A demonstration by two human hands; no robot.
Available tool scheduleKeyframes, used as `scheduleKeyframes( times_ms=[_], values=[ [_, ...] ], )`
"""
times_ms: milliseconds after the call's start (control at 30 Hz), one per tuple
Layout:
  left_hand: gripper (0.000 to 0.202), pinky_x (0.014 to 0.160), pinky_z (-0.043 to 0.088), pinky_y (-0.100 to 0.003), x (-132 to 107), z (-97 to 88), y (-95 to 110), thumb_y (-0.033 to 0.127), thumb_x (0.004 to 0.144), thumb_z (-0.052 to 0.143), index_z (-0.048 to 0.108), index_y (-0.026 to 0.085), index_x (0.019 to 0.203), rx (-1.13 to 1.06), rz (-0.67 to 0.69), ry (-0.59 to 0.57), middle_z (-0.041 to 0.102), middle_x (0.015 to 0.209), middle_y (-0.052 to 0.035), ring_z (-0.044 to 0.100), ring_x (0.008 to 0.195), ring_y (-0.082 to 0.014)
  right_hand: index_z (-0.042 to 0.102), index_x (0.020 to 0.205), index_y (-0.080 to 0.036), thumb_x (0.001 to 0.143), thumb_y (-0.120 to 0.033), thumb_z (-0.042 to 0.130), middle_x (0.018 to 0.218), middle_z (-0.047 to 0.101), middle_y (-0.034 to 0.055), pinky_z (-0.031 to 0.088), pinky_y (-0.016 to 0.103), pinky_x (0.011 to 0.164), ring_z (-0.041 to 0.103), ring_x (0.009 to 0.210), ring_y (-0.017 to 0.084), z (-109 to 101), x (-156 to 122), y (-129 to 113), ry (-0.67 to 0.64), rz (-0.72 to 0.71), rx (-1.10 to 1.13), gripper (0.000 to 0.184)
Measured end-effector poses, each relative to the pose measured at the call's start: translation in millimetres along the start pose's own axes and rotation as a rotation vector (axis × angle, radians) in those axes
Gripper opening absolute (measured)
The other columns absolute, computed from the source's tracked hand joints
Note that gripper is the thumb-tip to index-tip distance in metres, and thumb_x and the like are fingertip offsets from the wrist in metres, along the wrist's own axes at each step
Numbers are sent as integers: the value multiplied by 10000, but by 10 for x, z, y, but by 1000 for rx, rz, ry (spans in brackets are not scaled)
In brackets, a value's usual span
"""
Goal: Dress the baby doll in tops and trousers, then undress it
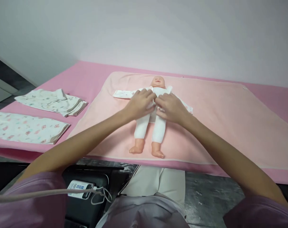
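A baby doll (pixel 146 128) lies on its back on a pale pink blanket (pixel 229 120), its head toward the wall and its feet toward me. Around its upper body is a white patterned baby shirt (pixel 123 94), with the sleeves spread out to both sides. Over the doll's belly, my left hand (pixel 142 103) and my right hand (pixel 171 106) meet at the shirt's front. Fingers of both hands are bent and pinched on the shirt's cloth. The exact bit of cloth between the fingertips is partly hidden.
Folded patterned baby clothes (pixel 51 101) lie at the left of the pink-covered table (pixel 86 74), with another folded patterned cloth (pixel 27 128) nearer me. Below the table edge, a white device with a cable (pixel 80 189) rests on a black seat (pixel 86 209). A wall stands behind.
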State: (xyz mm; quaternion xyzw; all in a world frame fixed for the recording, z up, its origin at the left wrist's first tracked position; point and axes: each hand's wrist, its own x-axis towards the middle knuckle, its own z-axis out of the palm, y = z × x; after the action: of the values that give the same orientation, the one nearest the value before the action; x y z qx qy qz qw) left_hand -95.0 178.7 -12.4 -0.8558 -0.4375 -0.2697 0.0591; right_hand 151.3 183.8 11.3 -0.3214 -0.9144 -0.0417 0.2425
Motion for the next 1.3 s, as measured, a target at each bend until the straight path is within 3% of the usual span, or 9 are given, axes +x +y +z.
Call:
scheduleKeyframes(
  times_ms=[100, 233, 367, 567, 667, 767, 933, 1100, 1300],
  values=[
    [319, 1016, 496, -523, -421, 99, 35, 363, 1046, 630, 629, 223, 1333, 9, 80, -35, 693, 1376, -178, 640, 1206, -373, 564, 1072, -248, 999, -309, 659, 1114, 715, 112, 461, 453, 907, 636, 1037, 315, 134, -421, -10, 50, 37, 80, 135],
    [439, 979, 531, -520, -889, 202, -295, 530, 1050, 592, 583, 203, 1343, -98, -102, -11, 705, 1264, -169, 654, 1121, -362, 555, 1122, -262, 991, -551, 753, 1104, 682, 88, 516, 450, 873, 631, 971, 291, 330, -942, 137, 81, 362, 329, 374],
    [370, 892, 527, -530, -952, 201, -417, 496, 1074, 484, 632, 212, 1259, -50, -87, -139, 717, 1005, -128, 661, 939, -357, 556, 1127, -258, 1086, -470, 572, 1123, 690, 92, 526, 446, 892, 641, 1002, 286, 477, -1019, 93, -24, 391, 434, 217],
    [289, 967, 510, -566, -973, 76, -606, 431, 1027, 486, 671, 263, 1171, 43, -79, -139, 766, 1119, -157, 672, 1030, -387, 470, 930, -264, 989, -326, 531, 929, 639, 84, 443, 442, 829, 577, 873, 297, 485, -1023, 148, -127, 277, 173, 104],
    [381, 1128, 465, -593, -894, 96, -922, 430, 1006, 514, 639, 241, 1312, 95, -213, -43, 723, 1375, -194, 635, 1266, -413, 551, 977, -254, 996, -326, 555, 1043, 703, 108, 467, 462, 912, 634, 984, 316, 404, -1124, 328, -186, 161, 142, 75],
    [592, 1216, 410, -599, -669, 208, -1269, 490, 980, 585, 554, 203, 1497, 120, -301, -51, 594, 1614, -230, 516, 1488, -441, 644, 1113, -248, 1046, -345, 537, 1263, 743, 137, 461, 505, 1089, 670, 1203, 342, 358, -1208, 612, -155, 89, 81, 158],
    [646, 1294, 358, -563, -174, 437, -1566, 547, 1023, 550, 555, 170, 1548, 128, -269, -221, 646, 1578, -235, 525, 1518, -421, 568, 1511, -169, 1016, -512, 595, 1594, 599, 242, 445, 576, 1184, 531, 1481, 438, 514, -1112, 1154, 69, 404, -69, 603],
    [479, 1151, 459, -560, 113, 459, -1646, 370, 1031, 499, 647, 156, 1433, 240, -200, -282, 734, 1410, -252, 640, 1346, -430, 669, 1320, -122, 1016, -475, 535, 1341, 703, 278, 475, 600, 1068, 601, 1252, 471, 516, -874, 1541, -122, 502, -170, 485],
    [494, 1053, 484, -569, 302, 446, -1653, 290, 1031, 480, 629, 183, 1490, 302, -223, -248, 721, 1448, -240, 653, 1290, -441, 669, 1309, -122, 974, -345, 536, 1228, 719, 268, 492, 538, 955, 600, 1105, 422, 365, -682, 1986, -151, 554, -286, 424]
  ],
)
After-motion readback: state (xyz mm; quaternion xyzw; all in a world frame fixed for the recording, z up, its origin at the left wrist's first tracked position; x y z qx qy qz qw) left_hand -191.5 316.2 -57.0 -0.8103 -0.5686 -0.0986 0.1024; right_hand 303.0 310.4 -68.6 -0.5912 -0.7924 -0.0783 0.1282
